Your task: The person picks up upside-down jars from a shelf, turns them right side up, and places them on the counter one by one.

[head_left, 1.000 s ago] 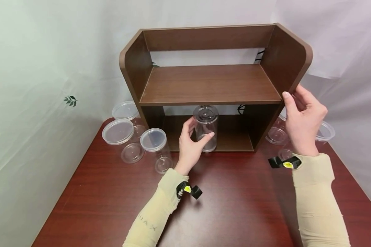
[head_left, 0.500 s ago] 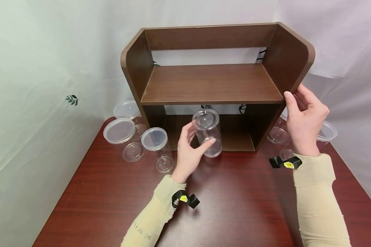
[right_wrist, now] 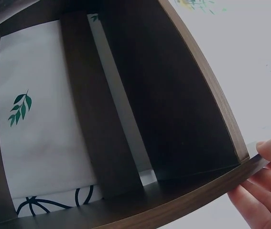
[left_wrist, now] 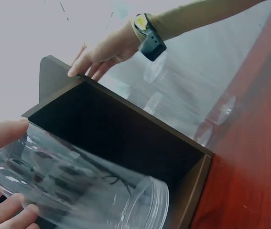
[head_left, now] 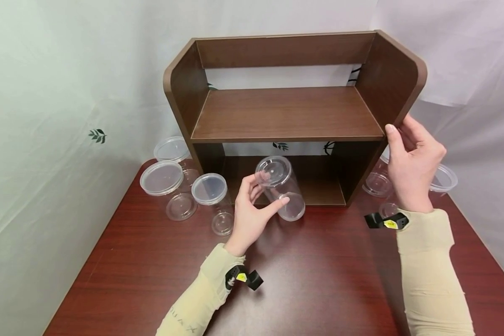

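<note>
My left hand (head_left: 249, 217) grips a clear plastic jar (head_left: 283, 189) in front of the lower compartment of a brown wooden shelf (head_left: 285, 114). The jar is tilted upside down, its base up and its lid end low to the right. In the left wrist view the thumb and fingers curl round the base end of the jar (left_wrist: 82, 176). My right hand (head_left: 416, 163) pinches the front edge of the shelf's right side panel, thumb in front and fingers behind. The right wrist view shows its fingers (right_wrist: 259, 195) on that panel edge.
Left of the shelf stand three lidded clear jars, the nearest one (head_left: 210, 191) close to my left wrist. More clear jars (head_left: 378, 179) stand right of the shelf, partly hidden behind my right hand. A dark red table (head_left: 319, 270) lies underneath, with white cloth walls around.
My left hand has drawn the jar out of the lower compartment toward me, and the jar has tipped further. My right hand stays on the shelf panel.
</note>
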Tool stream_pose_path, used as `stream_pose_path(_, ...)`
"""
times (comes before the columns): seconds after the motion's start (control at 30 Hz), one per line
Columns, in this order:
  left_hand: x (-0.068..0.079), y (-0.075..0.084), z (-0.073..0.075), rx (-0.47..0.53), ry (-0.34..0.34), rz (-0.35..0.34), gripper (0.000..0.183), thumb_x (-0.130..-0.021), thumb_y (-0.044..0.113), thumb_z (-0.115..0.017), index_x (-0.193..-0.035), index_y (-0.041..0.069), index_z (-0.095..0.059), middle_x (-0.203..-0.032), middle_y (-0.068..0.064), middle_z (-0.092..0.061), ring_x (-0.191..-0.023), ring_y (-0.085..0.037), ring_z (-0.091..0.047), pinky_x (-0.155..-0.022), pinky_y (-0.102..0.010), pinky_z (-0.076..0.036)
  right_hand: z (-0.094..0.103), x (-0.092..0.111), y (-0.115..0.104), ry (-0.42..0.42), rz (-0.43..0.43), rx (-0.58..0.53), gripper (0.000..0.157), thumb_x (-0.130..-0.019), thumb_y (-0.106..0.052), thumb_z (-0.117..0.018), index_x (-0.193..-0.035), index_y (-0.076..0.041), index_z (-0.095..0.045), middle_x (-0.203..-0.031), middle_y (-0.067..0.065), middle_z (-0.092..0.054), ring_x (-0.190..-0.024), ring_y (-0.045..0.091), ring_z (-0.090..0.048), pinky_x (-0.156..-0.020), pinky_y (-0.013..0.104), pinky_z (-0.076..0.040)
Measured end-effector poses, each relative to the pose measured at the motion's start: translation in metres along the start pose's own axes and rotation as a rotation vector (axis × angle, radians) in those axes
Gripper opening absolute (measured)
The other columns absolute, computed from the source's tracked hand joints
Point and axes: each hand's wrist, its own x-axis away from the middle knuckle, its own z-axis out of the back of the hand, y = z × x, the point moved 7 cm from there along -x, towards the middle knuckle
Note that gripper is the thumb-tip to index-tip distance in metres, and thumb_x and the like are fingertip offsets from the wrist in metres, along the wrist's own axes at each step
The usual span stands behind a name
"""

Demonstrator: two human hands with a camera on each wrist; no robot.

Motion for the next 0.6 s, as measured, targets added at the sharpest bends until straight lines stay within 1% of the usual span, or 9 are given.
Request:
stream_pose_path(0.13,0.005,-0.002,0.003,0.017,-0.029,0.008,0.064,-0.077,0.006,-0.091,-0.13,0.009,-0.054,-0.126,-0.003,-0.064,-0.114,-0.02,-0.065,-0.103,-0.036,-0.049,0.0,-0.001,0.005,-0.007,0.003,0.005,0.03,-0.095,-0.01,-0.072,-0.125,-0.013,-0.074,-0.119,0.006,-0.072,-0.103,0.01,-0.07,-0.094,0.025,-0.053)
stream_pose_path(0.23,0.01,0.003,0.004,0.037,-0.044,0.019,0.064,-0.077,0.002,-0.089,-0.131,0.005,-0.053,-0.125,-0.006,-0.064,-0.112,-0.023,-0.066,-0.1,-0.038,-0.052,0.003,-0.005,0.018,-0.036,-0.018,0.031,0.034,-0.093,-0.011,-0.074,-0.126,-0.017,-0.073,-0.121,0.004,-0.072,-0.104,0.008,-0.07,-0.092,0.024,-0.053)
stream_pose_path(0.33,0.016,0.004,0.006,0.065,-0.054,0.024,0.065,-0.077,-0.002,-0.088,-0.132,0.002,-0.053,-0.125,-0.008,-0.064,-0.112,-0.024,-0.066,-0.1,-0.039,-0.052,0.007,-0.001,0.021,-0.062,-0.058,0.034,0.039,-0.092,-0.008,-0.075,-0.129,-0.02,-0.072,-0.123,0.003,-0.071,-0.107,0.009,-0.069,-0.092,0.023,-0.053)
stream_pose_path(0.4,0.019,0.005,0.007,0.075,-0.062,0.027,0.065,-0.078,-0.003,-0.087,-0.132,0.001,-0.052,-0.126,-0.01,-0.064,-0.113,-0.026,-0.066,-0.101,-0.04,-0.051,0.01,0.008,0.013,-0.057,-0.075,0.009,0.041,-0.091,-0.005,-0.075,-0.13,-0.018,-0.072,-0.125,0.005,-0.07,-0.109,0.011,-0.069,-0.094,0.024,-0.053)
stream_pose_path(0.43,0.02,0.002,0.009,0.078,-0.065,0.022,0.065,-0.078,-0.001,-0.087,-0.132,0.002,-0.052,-0.127,-0.008,-0.064,-0.113,-0.025,-0.066,-0.101,-0.039,-0.051,0.012,0.013,0.007,-0.047,-0.076,-0.009,0.041,-0.091,-0.004,-0.075,-0.13,-0.016,-0.072,-0.125,0.006,-0.07,-0.11,0.013,-0.068,-0.095,0.025,-0.052)
stream_pose_path(0.47,0.021,0.003,0.011,0.082,-0.066,0.02,0.065,-0.078,-0.002,-0.087,-0.132,0.001,-0.052,-0.127,-0.008,-0.064,-0.114,-0.025,-0.065,-0.101,-0.039,-0.051,0.012,0.018,0.002,-0.038,-0.065,-0.025,0.041,-0.09,-0.003,-0.075,-0.129,-0.014,-0.072,-0.125,0.007,-0.07,-0.111,0.014,-0.068,-0.097,0.026,-0.052)
stream_pose_path(0.53,0.022,0.004,0.012,0.087,-0.07,0.02,0.065,-0.078,-0.002,-0.087,-0.132,0.001,-0.051,-0.128,-0.008,-0.064,-0.115,-0.026,-0.065,-0.1,-0.04,-0.052,0.015,0.027,-0.006,-0.034,-0.016,-0.041,0.039,-0.089,-0.002,-0.075,-0.128,-0.008,-0.072,-0.126,0.01,-0.07,-0.114,0.018,-0.067,-0.099,0.027,-0.051)
stream_pose_path(0.6,0.024,0.004,0.012,0.089,-0.073,0.025,0.066,-0.078,-0.002,-0.087,-0.132,0.001,-0.051,-0.128,-0.008,-0.064,-0.115,-0.027,-0.065,-0.099,-0.04,-0.052,0.017,0.035,-0.013,-0.046,0.039,-0.032,0.038,-0.089,-0.001,-0.075,-0.127,-0.005,-0.072,-0.126,0.011,-0.069,-0.114,0.017,-0.066,-0.099,0.027,-0.051)
